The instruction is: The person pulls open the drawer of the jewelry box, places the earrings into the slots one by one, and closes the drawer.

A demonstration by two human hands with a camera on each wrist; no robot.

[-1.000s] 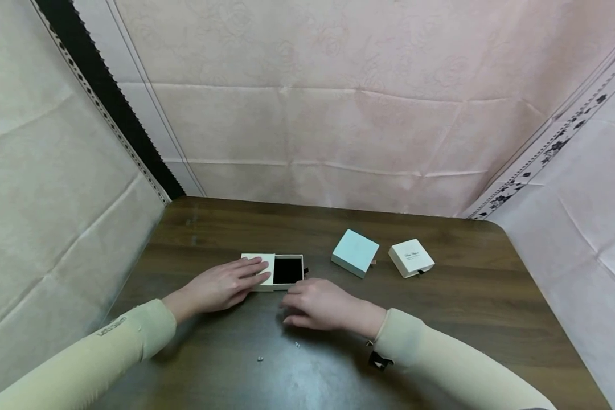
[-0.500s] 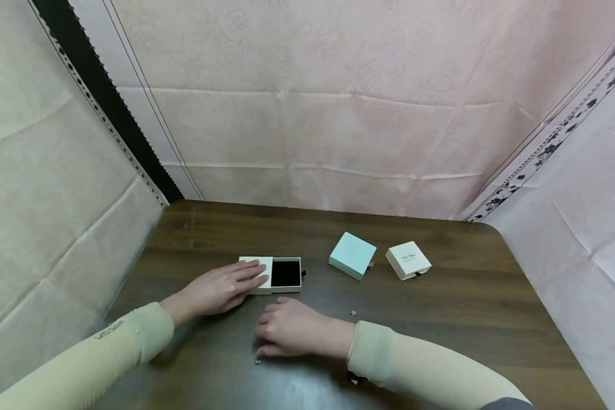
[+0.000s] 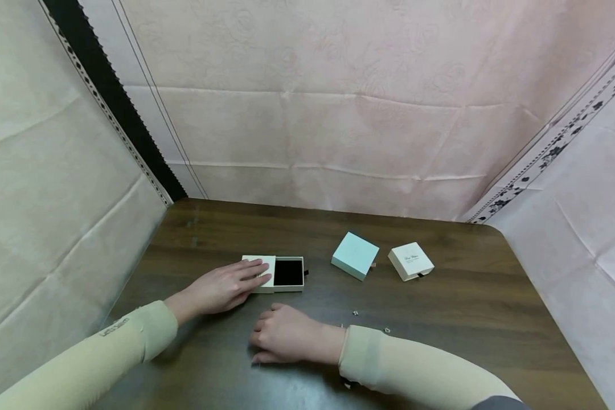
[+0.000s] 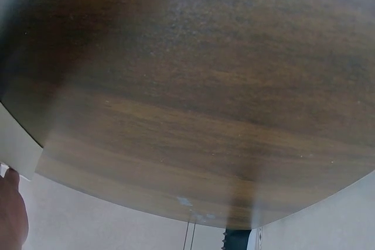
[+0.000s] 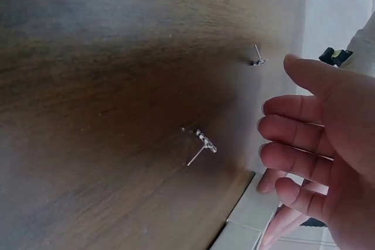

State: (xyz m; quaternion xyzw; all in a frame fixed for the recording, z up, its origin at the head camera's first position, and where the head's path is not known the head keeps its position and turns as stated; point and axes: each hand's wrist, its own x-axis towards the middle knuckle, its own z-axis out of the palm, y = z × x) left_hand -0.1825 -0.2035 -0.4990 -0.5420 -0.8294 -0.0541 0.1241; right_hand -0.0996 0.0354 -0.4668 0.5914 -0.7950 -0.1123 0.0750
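1. White drawer box (image 3: 273,286) lies partly open on the table (image 3: 441,313), its left end mostly hidden under the left hand (image 3: 225,287), fingers straight.
2. Right hand (image 3: 289,336): fingers loosely curved, visibly holding nothing; its palm is hidden in the head view.
3. Stud earrings (image 5: 205,141) lie near it; bits (image 3: 356,312) by its wrist are too tiny to identify.

Creased pale cloths (image 3: 307,131) around three sides of a wood-grain worktop (image 3: 225,225) suggest a draped booth; home or studio, I cannot tell.
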